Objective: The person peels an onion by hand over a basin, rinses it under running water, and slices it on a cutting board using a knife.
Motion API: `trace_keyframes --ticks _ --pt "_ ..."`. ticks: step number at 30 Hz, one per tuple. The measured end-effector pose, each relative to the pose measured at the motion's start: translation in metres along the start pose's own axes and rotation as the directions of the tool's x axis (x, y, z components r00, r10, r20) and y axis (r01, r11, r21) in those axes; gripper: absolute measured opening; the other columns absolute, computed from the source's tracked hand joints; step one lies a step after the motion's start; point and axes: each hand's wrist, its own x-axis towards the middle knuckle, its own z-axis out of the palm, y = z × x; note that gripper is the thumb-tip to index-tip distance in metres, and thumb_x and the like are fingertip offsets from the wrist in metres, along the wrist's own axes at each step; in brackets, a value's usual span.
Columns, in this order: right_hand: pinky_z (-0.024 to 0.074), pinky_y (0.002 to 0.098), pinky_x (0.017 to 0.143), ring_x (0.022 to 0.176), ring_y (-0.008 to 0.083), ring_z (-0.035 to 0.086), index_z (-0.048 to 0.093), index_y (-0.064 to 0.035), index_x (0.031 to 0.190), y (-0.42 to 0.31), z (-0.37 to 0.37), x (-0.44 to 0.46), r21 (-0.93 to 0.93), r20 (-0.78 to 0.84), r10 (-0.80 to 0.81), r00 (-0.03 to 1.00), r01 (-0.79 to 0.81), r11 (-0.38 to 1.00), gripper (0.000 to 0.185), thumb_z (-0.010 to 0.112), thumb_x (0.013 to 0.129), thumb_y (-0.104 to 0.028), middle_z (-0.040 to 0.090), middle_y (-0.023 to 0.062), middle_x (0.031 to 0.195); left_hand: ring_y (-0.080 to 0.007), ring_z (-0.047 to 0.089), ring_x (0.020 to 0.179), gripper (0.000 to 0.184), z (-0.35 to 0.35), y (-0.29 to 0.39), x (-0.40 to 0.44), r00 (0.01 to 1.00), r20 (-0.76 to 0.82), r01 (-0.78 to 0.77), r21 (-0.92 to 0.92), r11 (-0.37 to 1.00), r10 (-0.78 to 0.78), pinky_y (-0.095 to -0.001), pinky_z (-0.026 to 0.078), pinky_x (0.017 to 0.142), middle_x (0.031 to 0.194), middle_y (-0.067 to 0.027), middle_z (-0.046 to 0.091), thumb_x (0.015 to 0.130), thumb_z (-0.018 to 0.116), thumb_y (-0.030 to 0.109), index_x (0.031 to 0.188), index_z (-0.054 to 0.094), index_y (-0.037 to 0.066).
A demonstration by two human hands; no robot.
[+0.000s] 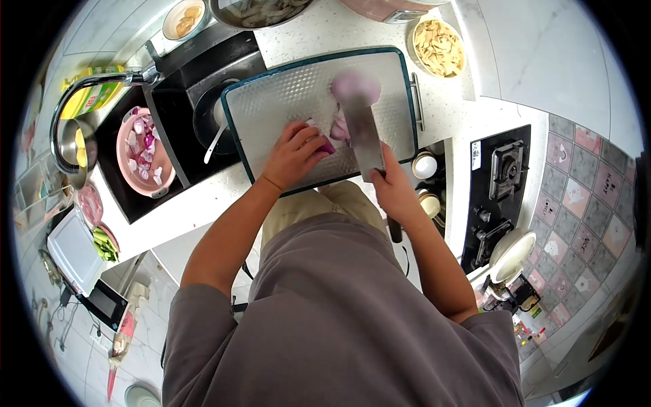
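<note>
A metal cutting board (271, 102) with a dark green rim lies on the counter, partly over the sink. My left hand (296, 154) is on the board with its fingers curled over a purple onion piece (327, 147). My right hand (393, 186) grips a wide cleaver (365, 139), its blade pointing away from me over the board. Cut onion (340, 127) lies just left of the blade. At the far end of the blade is a rounded pale purple onion portion (356, 87), blurred and partly covered by the blade.
A pink basin (124, 146) of onion pieces sits in the black sink (183, 146), under a curved faucet (64, 102). A bowl of pale slices (439, 47) stands at the back right. The gas stove (498, 197) is on the right. A pan (261, 10) stands behind the board.
</note>
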Motion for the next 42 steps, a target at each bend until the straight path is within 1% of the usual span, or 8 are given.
trace_keyframes --ticks 3,5,13,15,17,18,28,42 --pt "0.0527 0.035 0.075 0.078 0.0292 0.066 0.046 -0.006 0.147 0.006 -0.021 0.001 -0.033 0.022 0.094 0.995 -0.093 0.995 0.051 0.057 0.098 -0.009 0.067 0.0178 0.097 -0.032 0.055 0.113 0.032 0.002 -0.001 -0.001 1.0 -0.017 0.011 -0.01 1.0 -0.011 -0.0411 0.051 0.097 0.116 -0.0045 0.061 0.076 0.083 0.017 0.105 0.069 0.014" --pt "0.0354 0.0247 0.044 0.048 0.0084 0.043 0.05 -0.0069 0.14 0.001 -0.042 0.007 0.351 0.286 0.284 0.915 -0.376 0.858 0.041 0.059 0.101 -0.013 0.055 -0.0004 0.073 -0.0319 0.055 0.113 0.032 0.002 -0.001 -0.002 1.0 -0.011 0.022 -0.007 1.0 -0.022 -0.0411 0.051 0.097 0.116 -0.0046 0.061 0.076 0.083 0.017 0.105 0.07 0.014" --pt "0.0261 0.0235 0.038 0.041 0.006 0.033 0.051 -0.0122 0.141 0.014 -0.071 0.012 0.458 0.284 0.316 0.905 -0.417 0.785 0.043 0.061 0.1 -0.014 0.055 -0.0016 0.073 -0.0321 0.054 0.115 0.032 0.002 0.001 0.001 1.0 0.004 0.021 0.006 1.0 -0.021 -0.0416 0.05 0.097 0.115 -0.0044 0.06 0.076 0.083 0.017 0.104 0.069 0.015" --pt "0.0421 0.0279 0.047 0.052 0.013 0.051 0.05 -0.0103 0.143 0.03 -0.063 0.018 0.357 0.323 0.277 0.905 -0.388 0.85 0.045 0.06 0.1 -0.012 0.061 0.0017 0.084 -0.0324 0.053 0.115 0.032 0.003 -0.001 -0.002 1.0 0.01 0.029 0.014 0.999 -0.03 -0.0412 0.051 0.096 0.115 -0.0041 0.06 0.075 0.084 0.017 0.103 0.069 0.015" --pt "0.0541 0.037 0.073 0.083 0.0266 0.067 0.049 -0.0069 0.145 0.051 -0.027 0.016 -0.178 0.019 -0.295 0.955 0.294 0.939 0.045 0.059 0.1 -0.01 0.066 0.0104 0.101 -0.0326 0.054 0.115 0.032 0.005 -0.003 -0.003 1.0 -0.003 0.02 0.017 1.0 -0.02 -0.0414 0.051 0.096 0.116 -0.0041 0.06 0.075 0.084 0.017 0.103 0.069 0.014" --pt "0.052 0.0485 0.09 0.105 0.0399 0.065 0.046 -0.0099 0.147 0.025 -0.015 0.005 -0.327 0.001 -0.387 0.922 0.366 0.871 0.048 0.056 0.099 -0.013 0.063 0.0197 0.122 -0.0328 0.054 0.114 0.031 0.007 -0.003 -0.004 1.0 -0.014 0.012 0.014 1.0 -0.012 -0.0415 0.052 0.095 0.117 -0.0041 0.061 0.075 0.084 0.017 0.102 0.069 0.014" --pt "0.057 0.0523 0.067 0.077 0.041 0.07 0.04 -0.0217 0.151 -0.01 0.026 -0.018 -0.556 0.124 -0.154 0.98 0.197 0.807 0.065 0.052 0.09 -0.003 0.058 0.0123 0.13 -0.0337 0.056 0.113 0.031 0.005 -0.003 -0.003 0.999 -0.034 -0.002 0.021 1.0 0.002 -0.0424 0.053 0.094 0.114 -0.0044 0.065 0.073 0.084 0.016 0.102 0.071 0.014" --pt "0.0565 0.0528 0.068 0.081 0.0445 0.068 0.045 -0.0052 0.131 -0.022 0.028 -0.012 -0.585 0.189 -0.058 0.98 0.16 0.795 0.044 0.055 0.088 -0.003 0.059 0.0202 0.111 -0.0336 0.056 0.113 0.033 0.019 -0.014 -0.011 0.997 -0.081 -0.014 0.03 0.999 0.016 -0.0435 0.052 0.094 0.117 -0.0028 0.063 0.072 0.086 0.017 0.101 0.072 0.015"
